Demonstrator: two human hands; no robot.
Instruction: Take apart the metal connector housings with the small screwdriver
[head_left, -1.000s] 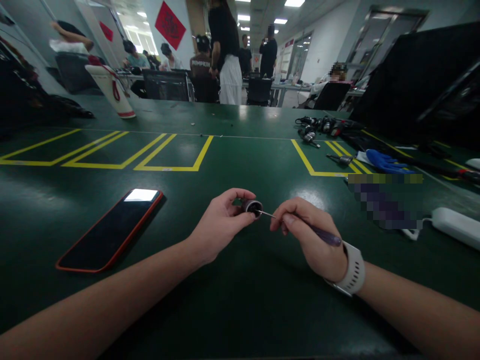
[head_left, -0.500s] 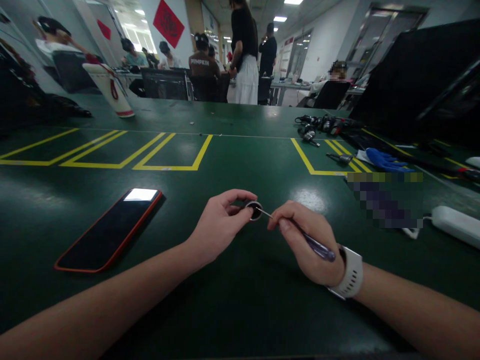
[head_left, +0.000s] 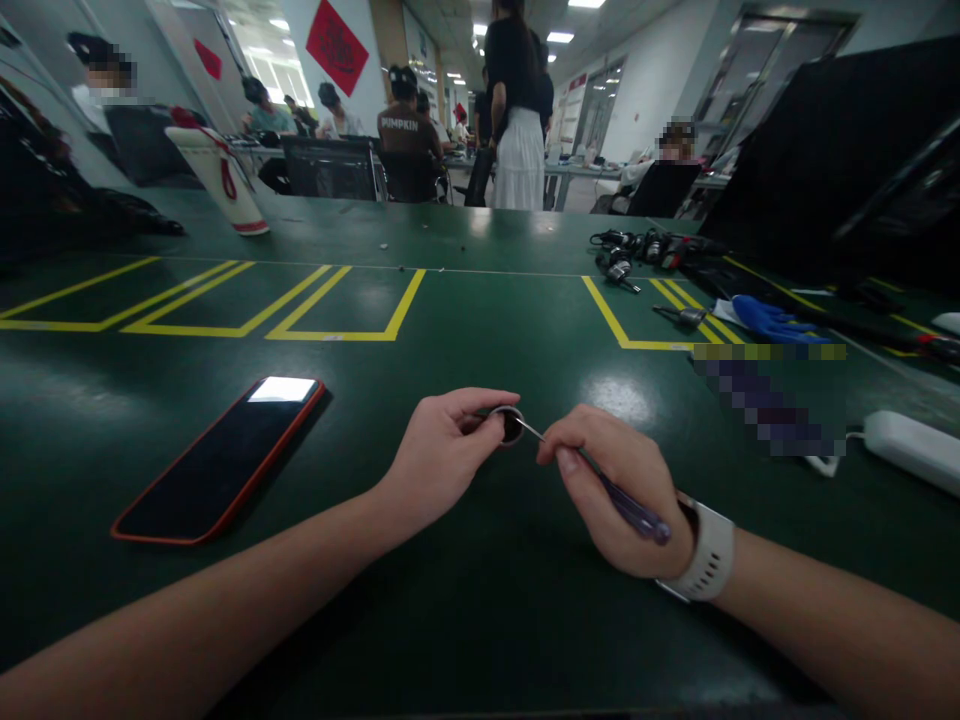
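Between thumb and fingers, my left hand [head_left: 444,450] pinches a small round ring-like part [head_left: 512,425] with a dark inside, its far side partly hidden by the fingers. My right hand [head_left: 619,480] is closed around a screwdriver-like tool [head_left: 634,512] with a translucent purple handle. The tool's thin metal shaft points left, and its tip lies at the opening of the round part. Both hands are above the dark green table [head_left: 465,600]. A phone in a red case [head_left: 221,465] lies left of my left hand.
Yellow tape outlines [head_left: 330,337] mark the table. At the right lie a blue glove [head_left: 772,320], black cables with plugs [head_left: 619,262], a pixelated object [head_left: 772,405] and a white power strip [head_left: 911,450]. A white cup-like holder [head_left: 221,180] stands at the back left. People are beyond the table.
Both hands have shifted very slightly, still holding the round part and the tool. In the background, a standing person in a white skirt has moved right.
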